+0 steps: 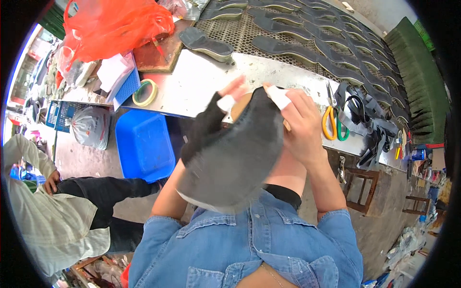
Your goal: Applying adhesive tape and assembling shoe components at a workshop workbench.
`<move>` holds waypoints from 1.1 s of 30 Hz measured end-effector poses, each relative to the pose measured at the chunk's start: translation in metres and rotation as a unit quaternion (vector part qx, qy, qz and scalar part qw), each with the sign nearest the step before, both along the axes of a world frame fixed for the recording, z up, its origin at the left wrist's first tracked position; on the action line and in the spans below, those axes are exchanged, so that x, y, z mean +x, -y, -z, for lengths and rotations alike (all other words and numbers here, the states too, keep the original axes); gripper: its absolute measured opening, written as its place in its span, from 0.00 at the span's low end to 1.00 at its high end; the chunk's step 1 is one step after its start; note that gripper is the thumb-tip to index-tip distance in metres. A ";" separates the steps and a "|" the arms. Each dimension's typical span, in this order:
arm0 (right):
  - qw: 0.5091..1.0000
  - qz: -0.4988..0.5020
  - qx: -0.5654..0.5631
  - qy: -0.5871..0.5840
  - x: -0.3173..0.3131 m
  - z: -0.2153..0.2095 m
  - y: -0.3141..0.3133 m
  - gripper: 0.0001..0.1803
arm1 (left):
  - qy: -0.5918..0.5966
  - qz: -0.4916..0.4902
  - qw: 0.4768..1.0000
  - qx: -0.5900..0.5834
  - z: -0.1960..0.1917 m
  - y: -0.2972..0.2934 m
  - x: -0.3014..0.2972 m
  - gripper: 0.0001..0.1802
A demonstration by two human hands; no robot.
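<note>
A dark grey shoe sole [240, 149] with a pale edge is raised over my lap, its broad end toward my chest and blurred. My right hand [300, 117], white tape round a finger, grips its narrow far end. Along the sole's left side is my left hand [211, 115], in a black fingerless glove with a taped finger. Those fingers are smeared by motion and partly behind the sole, so their grip is unclear. Something tan [241, 106] shows between the hands at the sole's edge. A single similar sole [206, 43] lies on the metal bench [185, 86] beyond.
Rows of grey soles [307, 55] cover a perforated belt behind the bench. Orange-handled scissors [330, 120] and black straps [367, 120] lie at right, below a long green brush [418, 81]. A red bag [115, 31], tape roll [145, 92], blue bin [146, 146] and seated person [62, 206] occupy the left.
</note>
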State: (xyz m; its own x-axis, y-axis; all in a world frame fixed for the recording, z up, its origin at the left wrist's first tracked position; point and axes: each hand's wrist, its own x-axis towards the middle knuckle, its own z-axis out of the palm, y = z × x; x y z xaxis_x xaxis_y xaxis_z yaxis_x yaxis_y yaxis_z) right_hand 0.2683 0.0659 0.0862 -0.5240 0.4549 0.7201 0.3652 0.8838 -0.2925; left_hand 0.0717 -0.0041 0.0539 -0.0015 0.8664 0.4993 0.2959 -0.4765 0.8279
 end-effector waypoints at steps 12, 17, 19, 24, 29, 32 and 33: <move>0.993 0.024 0.059 -0.101 -0.009 -0.005 0.010 0.22 | 0.490 0.032 0.840 -0.230 0.008 -0.013 0.012 0.24; 0.990 0.041 0.097 -0.094 -0.007 0.004 0.009 0.22 | 0.443 0.170 0.852 -0.219 -0.019 -0.002 -0.008 0.26; 0.993 0.028 0.093 -0.075 -0.007 0.002 0.012 0.24 | 0.478 0.104 0.836 -0.249 -0.030 0.010 0.005 0.25; 0.995 0.059 0.056 -0.059 0.000 0.001 0.005 0.24 | 0.339 0.025 0.917 -0.209 -0.036 0.016 0.010 0.23; 0.983 0.121 0.049 -0.127 0.006 0.017 -0.005 0.23 | 0.514 0.161 0.822 -0.185 0.003 0.011 -0.015 0.29; 0.974 0.094 -0.040 -0.203 0.011 0.023 -0.006 0.21 | 0.419 0.128 0.886 -0.148 -0.010 0.006 -0.020 0.29; 0.938 0.043 -0.187 -0.288 0.015 0.035 -0.009 0.23 | 0.354 0.085 0.919 -0.150 -0.014 0.006 -0.019 0.24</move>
State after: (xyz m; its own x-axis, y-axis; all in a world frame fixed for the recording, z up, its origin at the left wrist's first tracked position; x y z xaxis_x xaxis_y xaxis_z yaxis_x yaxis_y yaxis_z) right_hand 0.2830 0.0751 0.0512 -0.0471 0.7545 0.6546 0.1158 0.6550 -0.7467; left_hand 0.0529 -0.0096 0.0675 -0.0864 0.9829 0.1627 -0.4250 -0.1841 0.8863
